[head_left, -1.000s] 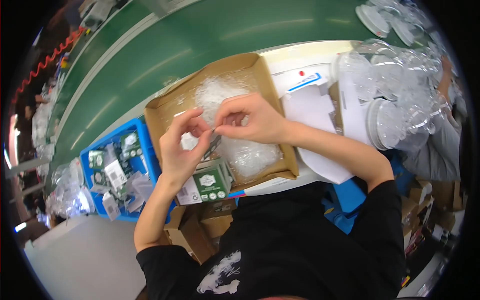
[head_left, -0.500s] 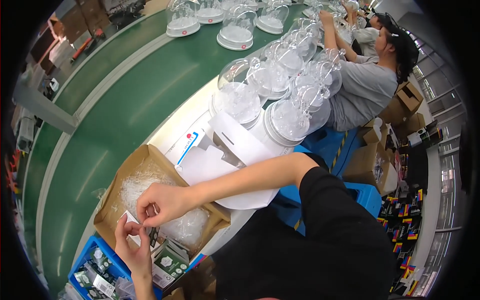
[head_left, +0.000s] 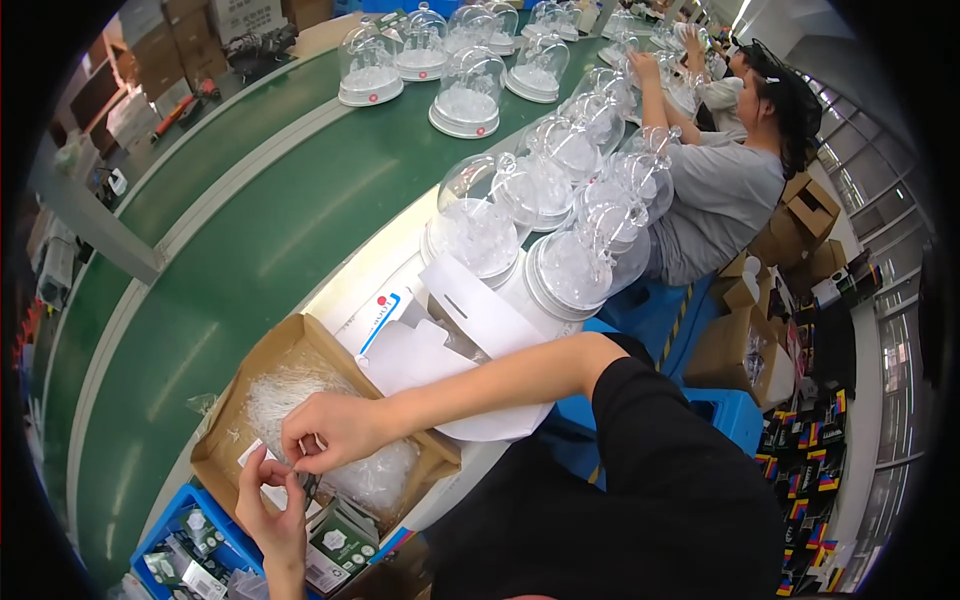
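Note:
My right hand (head_left: 342, 432) bends over the open cardboard box (head_left: 250, 366), thumb and fingertips pinched together. Close below it, my left hand (head_left: 272, 512) is raised with its fingertips meeting those of the right. Whatever the fingers grip is too small and hidden to name. A white card (head_left: 262, 462) shows behind the left fingers; whether it is held or lies in the box, I cannot tell. The box contains a heap of fine clear strands (head_left: 284, 392) and a clear plastic bundle (head_left: 384, 466). Green-and-white packets (head_left: 343, 540) stand at its near corner.
A blue bin (head_left: 224, 518) of green packets sits at lower left. White cardboard (head_left: 420, 352) lies under my right forearm. Several clear domes on white bases (head_left: 474, 238) crowd the table ahead; others stand on the green conveyor (head_left: 300, 190). A person in grey (head_left: 715, 190) works at right.
The view has tilted slightly, so the scene sits lower in the picture. My hands keep their pinch over the box, with only small finger shifts. The co-worker's raised hands have moved a little.

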